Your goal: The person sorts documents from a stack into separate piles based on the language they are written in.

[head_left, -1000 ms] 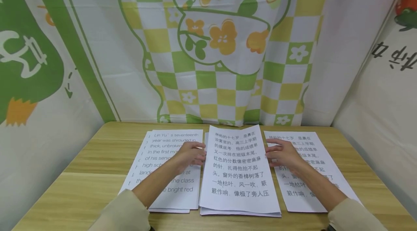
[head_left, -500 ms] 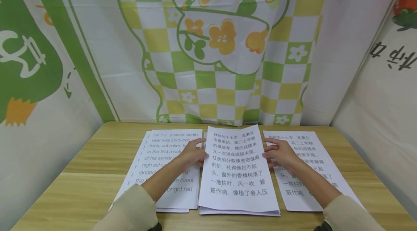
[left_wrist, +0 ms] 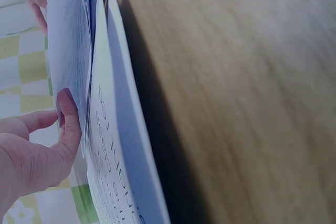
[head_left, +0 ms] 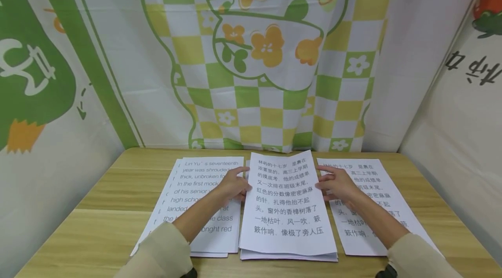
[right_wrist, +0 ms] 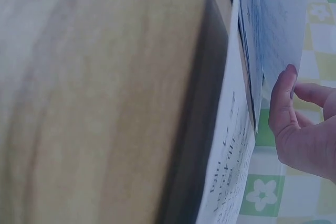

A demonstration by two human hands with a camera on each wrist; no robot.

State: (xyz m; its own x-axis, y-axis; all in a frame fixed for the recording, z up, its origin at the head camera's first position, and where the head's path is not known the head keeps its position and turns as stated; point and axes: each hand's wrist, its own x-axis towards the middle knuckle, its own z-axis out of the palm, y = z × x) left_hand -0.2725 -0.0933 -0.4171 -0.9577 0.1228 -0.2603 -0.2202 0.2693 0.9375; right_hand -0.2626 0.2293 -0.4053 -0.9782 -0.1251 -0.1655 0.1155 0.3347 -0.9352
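A printed sheet of paper [head_left: 284, 208] with Chinese text tops the middle pile, its far end raised and curved up. My left hand [head_left: 232, 184] pinches its left edge; in the left wrist view the thumb [left_wrist: 68, 109] lies on the printed face and a finger is behind. On the opposite edge, my right hand [head_left: 338, 185] pinches the sheet, its thumb [right_wrist: 285, 93] at the margin in the right wrist view. More sheets [head_left: 288, 257] show beneath the near end. Both forearms pass over the side piles.
To the left lies a pile of English-text sheets [head_left: 211, 241], slightly fanned. A Chinese-text pile [head_left: 362, 245] lies to the right. The wooden table [head_left: 78, 234] ends at a patterned curtain [head_left: 251, 116], with cloth walls on both sides.
Both hands have moved slightly inward, bringing their thumbs onto the middle sheet's edges. The sheet itself stays nearly in place, and little differs over the last half second.
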